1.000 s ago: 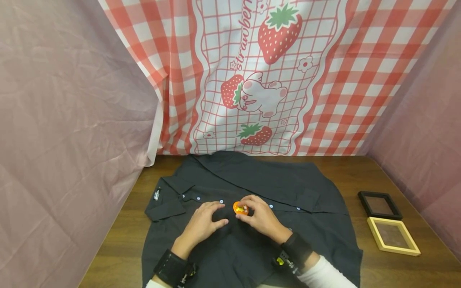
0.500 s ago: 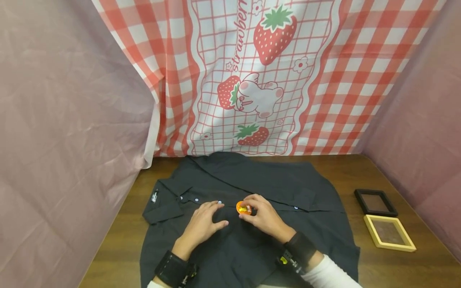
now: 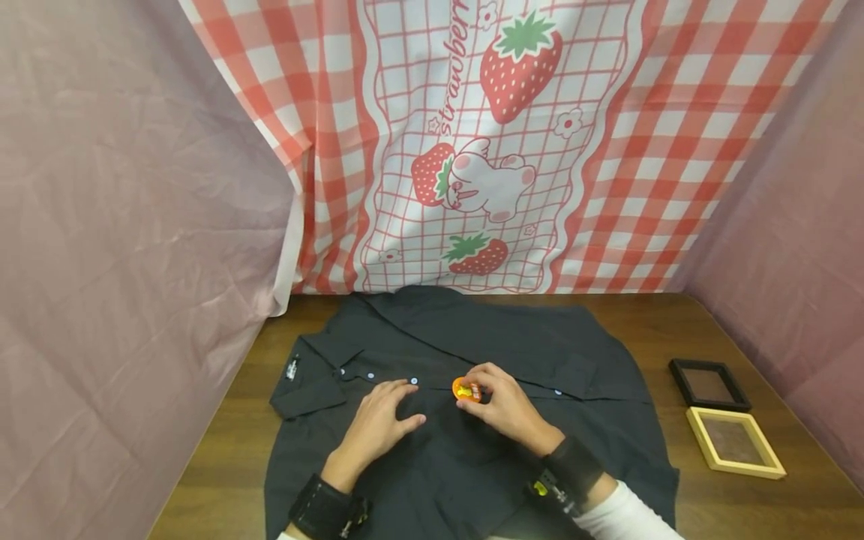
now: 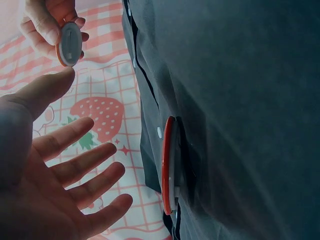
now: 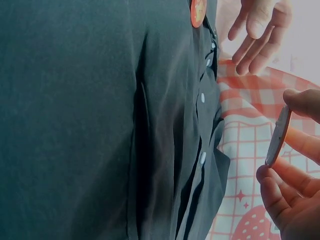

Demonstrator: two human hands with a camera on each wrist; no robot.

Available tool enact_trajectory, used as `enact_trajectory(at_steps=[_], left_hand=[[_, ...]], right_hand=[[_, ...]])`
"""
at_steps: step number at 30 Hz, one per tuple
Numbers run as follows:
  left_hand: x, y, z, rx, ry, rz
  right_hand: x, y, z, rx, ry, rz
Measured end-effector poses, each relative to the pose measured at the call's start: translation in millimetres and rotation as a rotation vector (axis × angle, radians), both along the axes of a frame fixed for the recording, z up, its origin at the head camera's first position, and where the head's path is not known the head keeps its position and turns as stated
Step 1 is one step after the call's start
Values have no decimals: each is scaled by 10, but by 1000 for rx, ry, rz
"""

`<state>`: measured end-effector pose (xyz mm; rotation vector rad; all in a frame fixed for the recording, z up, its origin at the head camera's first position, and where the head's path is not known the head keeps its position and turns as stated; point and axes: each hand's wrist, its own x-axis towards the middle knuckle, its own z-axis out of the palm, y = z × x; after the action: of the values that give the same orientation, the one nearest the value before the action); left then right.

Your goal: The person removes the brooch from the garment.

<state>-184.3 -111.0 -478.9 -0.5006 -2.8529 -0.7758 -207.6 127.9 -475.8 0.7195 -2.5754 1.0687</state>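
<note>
My right hand (image 3: 508,409) pinches a round orange pin badge (image 3: 466,390) between thumb and fingers, just above a dark button shirt (image 3: 459,465) spread on the table. In the left wrist view the badge's grey back (image 4: 71,44), with its pin, faces the camera. My left hand (image 3: 379,421) hovers over the shirt near its button placket, fingers spread and holding nothing. A second, red-rimmed badge (image 4: 169,165) is on the shirt in the left wrist view. It also appears as a red badge (image 5: 198,12) at the top of the right wrist view; the head view does not show it.
A black square frame (image 3: 710,367) and a pale yellow frame (image 3: 739,470) lie on the wooden table (image 3: 648,319) to the right. Behind the shirt hangs a strawberry-print checked cloth (image 3: 614,225). Pinkish curtains (image 3: 148,225) flank both sides.
My right hand has drifted slightly right with the pin badge, away from my left hand. The left hand stays nearly still.
</note>
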Motion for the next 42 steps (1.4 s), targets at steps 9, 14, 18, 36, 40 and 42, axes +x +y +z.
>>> enact_trajectory(at_steps=[9,14,18,36,40,42], left_hand=[[24,-17,-7,10,-22,14],[24,-8,-2,9,-40,13],[36,2,-4,4,-50,5],[39,6,-5,-14,-122,-55],[38,8,-16,-11,-144,-58],[38,9,-22,-9,-149,-56]], right_hand=[[13,41,0,37,73,-33],[10,74,3,45,93,-50],[10,115,20,28,66,-63],[-24,350,18,57,106,-101],[-28,373,11,37,76,-92],[-31,381,4,36,68,-91]])
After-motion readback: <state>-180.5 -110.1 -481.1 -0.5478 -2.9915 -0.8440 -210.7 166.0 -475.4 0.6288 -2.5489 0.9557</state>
